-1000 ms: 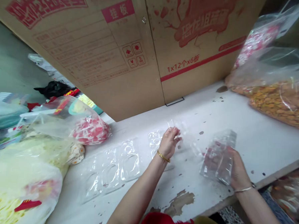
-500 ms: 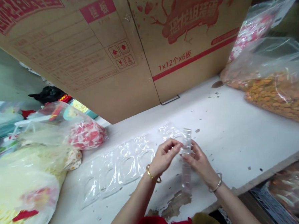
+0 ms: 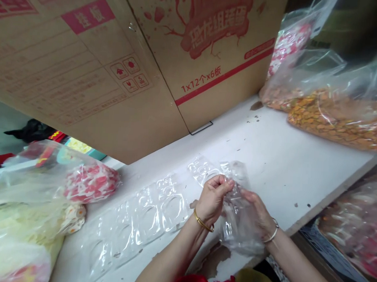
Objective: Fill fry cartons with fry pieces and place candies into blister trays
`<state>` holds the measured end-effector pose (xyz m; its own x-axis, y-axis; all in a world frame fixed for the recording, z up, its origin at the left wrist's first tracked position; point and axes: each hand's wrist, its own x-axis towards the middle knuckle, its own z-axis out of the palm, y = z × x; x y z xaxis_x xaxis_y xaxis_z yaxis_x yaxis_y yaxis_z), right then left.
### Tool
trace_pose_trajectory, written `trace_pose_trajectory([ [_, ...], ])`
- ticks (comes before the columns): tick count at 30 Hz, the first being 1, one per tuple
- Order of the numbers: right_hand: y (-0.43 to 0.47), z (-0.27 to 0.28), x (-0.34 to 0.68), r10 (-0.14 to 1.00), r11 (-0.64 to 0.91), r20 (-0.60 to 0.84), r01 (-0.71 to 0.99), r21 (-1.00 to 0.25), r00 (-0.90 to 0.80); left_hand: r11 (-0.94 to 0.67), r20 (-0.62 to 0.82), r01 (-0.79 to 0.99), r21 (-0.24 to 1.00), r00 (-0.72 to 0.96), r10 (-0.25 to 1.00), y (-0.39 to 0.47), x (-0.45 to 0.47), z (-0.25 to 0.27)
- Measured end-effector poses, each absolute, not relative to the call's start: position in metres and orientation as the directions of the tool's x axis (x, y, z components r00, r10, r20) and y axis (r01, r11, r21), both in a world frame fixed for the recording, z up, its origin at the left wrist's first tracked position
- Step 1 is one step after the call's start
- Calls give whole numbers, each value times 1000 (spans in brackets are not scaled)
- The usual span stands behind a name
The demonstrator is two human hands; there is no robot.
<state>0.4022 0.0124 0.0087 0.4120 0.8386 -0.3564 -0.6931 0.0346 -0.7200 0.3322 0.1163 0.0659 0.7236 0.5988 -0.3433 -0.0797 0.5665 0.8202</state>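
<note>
My left hand (image 3: 213, 195), with a gold bangle at the wrist, pinches the left edge of a clear plastic blister tray (image 3: 234, 227) between thumb and fingers. My right hand (image 3: 259, 210), wearing a silver bangle, grips the right side of the same tray, its fingers partly behind the plastic. The tray is tilted up above the table's front part; whether it is one sheet or a few together I cannot tell. Several more clear blister trays (image 3: 146, 214) with round hollows lie in a row to the left. Another blister tray (image 3: 201, 167) lies just beyond my left hand.
A large printed cardboard box (image 3: 151, 135) stands along the back of the white table (image 3: 269, 162). Bags of pale yellow pieces (image 3: 19, 224) and red-and-white pieces (image 3: 91, 180) crowd the left. A bag of orange pieces (image 3: 338, 119) lies at the right; an open box (image 3: 357, 225) stands below the edge.
The clear tray, earlier a narrow upright strip seen edge-on, is now turned so its broad face shows. My right hand has moved slightly outward and down. The whole view has shifted.
</note>
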Motion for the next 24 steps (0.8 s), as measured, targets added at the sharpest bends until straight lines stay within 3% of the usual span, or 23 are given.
trace_pose_trajectory([
  [4, -7, 5, 451, 816, 113, -415, -815, -568, 402, 560, -330, -160, 813, 665, 669, 140, 369, 57],
  [8, -28, 9, 496, 603, 162, -451, -655, -738, 658, 597, -334, -260, 759, 631, 700, 173, 410, 28],
  [10, -34, 12, 505, 558, 144, -419, -580, -802, 717, 615, -372, -285, 735, 589, 717, 184, 422, 10],
  [15, -27, 12, 498, 608, 98, -382, -543, -834, 696, 558, -424, -245, 793, 436, 794, 201, 411, -19],
  [19, -8, 11, 479, 683, 40, -352, -514, -857, 640, 331, -322, -5, 944, 214, 922, 197, 383, 0],
  [20, -3, 12, 474, 704, 24, -337, -496, -868, 625, 236, -245, 69, 969, 227, 942, 192, 376, 10],
  [22, 7, 15, 464, 754, 1, -301, -459, -889, 584, 62, -121, 150, 987, 421, 899, 176, 364, 32],
  [24, 15, 18, 455, 796, -13, -274, -437, -899, 540, 18, -110, 139, 990, 694, 711, 158, 358, 53],
])
